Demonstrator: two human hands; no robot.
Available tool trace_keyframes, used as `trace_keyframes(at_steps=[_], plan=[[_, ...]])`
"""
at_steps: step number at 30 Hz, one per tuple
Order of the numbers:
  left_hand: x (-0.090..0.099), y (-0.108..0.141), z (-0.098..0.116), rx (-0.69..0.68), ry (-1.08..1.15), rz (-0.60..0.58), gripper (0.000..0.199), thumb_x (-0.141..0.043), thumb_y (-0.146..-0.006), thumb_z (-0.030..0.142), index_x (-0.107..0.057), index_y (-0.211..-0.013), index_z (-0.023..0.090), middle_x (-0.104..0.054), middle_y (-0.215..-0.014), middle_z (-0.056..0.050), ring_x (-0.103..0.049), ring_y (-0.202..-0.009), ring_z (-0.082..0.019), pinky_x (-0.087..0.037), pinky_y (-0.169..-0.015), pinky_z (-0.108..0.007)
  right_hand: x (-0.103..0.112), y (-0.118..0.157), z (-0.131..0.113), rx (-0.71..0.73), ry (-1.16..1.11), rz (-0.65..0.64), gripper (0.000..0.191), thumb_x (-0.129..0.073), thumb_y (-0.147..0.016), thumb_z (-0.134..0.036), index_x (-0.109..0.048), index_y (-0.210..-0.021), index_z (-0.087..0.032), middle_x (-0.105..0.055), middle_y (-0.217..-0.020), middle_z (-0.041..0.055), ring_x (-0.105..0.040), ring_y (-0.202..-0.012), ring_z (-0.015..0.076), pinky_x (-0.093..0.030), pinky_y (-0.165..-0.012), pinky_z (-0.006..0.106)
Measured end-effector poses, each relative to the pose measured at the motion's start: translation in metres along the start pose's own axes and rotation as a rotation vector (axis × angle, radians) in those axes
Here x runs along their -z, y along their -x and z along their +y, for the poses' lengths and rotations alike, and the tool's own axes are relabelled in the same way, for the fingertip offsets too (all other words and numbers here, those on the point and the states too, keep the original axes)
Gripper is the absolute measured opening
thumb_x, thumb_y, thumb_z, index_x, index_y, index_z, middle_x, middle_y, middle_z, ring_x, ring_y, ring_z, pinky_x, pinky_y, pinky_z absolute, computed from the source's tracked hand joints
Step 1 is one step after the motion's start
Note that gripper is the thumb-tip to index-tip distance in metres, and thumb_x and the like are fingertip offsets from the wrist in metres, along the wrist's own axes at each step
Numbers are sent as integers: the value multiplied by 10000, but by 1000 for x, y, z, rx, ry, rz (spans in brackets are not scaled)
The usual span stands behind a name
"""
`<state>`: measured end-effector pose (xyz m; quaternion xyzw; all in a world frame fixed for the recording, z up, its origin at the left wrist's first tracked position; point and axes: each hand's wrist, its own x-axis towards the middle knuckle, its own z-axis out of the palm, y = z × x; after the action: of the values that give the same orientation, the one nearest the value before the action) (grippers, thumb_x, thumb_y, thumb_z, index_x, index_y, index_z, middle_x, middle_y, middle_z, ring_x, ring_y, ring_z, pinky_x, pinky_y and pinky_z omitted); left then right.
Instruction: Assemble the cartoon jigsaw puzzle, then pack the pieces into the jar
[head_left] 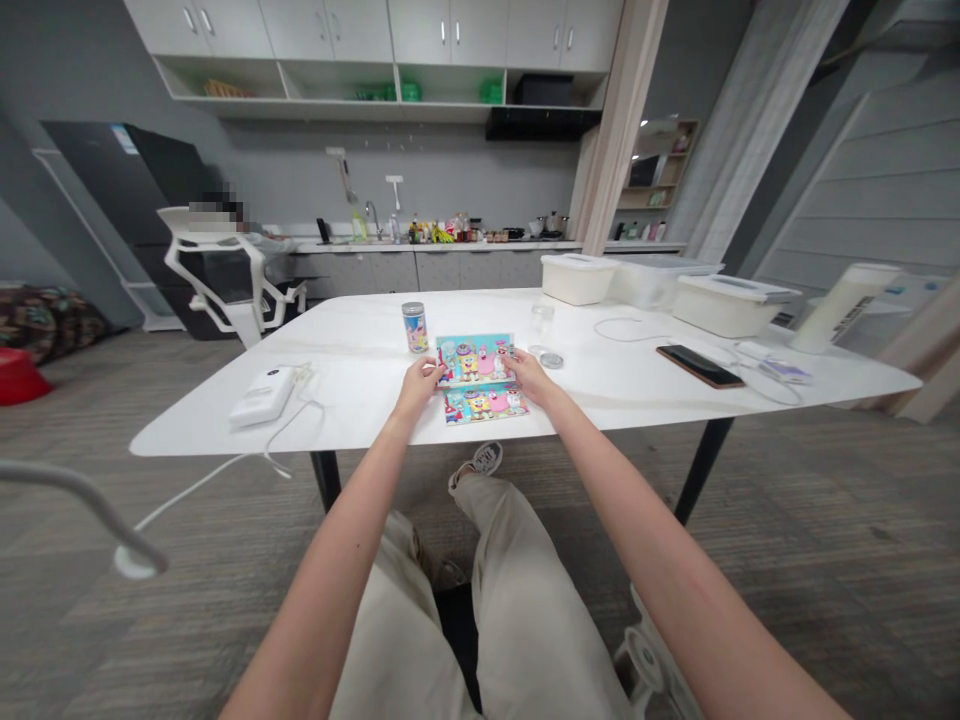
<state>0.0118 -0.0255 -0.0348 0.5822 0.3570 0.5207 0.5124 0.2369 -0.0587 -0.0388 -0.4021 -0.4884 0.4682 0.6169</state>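
Head cam only — faces fwd & down, close above L hand (418,388) and R hand (534,378), white table (337,350) ahead.

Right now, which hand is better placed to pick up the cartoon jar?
Probably left: the left hand sits just below the cartoon jar, while the right hand is across the picture card.

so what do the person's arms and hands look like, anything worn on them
The left hand and right hand are bare, no gloves; the left forearm and right forearm show no sleeves, watch or bracelet. Loose beige trousers show below them.
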Motion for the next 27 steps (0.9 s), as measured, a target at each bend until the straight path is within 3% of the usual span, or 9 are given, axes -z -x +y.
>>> trace_keyframes(at_steps=[11,15,27], plan=[[3,-1,-4,0,-116,17,307,-748,-593,285,-494,-734,188,-658,-617,12,-631,-576,-151,-449,-510,-218,4,-6,7,18,31,14,217,-780,-631,-254,-651,-790,-180,-718,-738,3,-652,-700,165,-522,-726,309],[4,-3,-8,-43,-146,4,265,-721,-597,277,-515,-737,186,-670,-653,3,-628,-596,-148,-443,-538,-225,4,-7,8,36,39,29,235,-761,-649,-256,-651,-845,-187,-714,-767,3,-649,-712,163,-519,-724,310],[6,-6,-10,-84,-367,132,179,-672,-646,206,-515,-729,183,-590,-679,19,-575,-670,-141,-445,-637,-257,7,-8,12,75,63,2,322,-672,-612,-198,-578,-919,-212,-679,-840,-12,-627,-737,149,-515,-762,317]])
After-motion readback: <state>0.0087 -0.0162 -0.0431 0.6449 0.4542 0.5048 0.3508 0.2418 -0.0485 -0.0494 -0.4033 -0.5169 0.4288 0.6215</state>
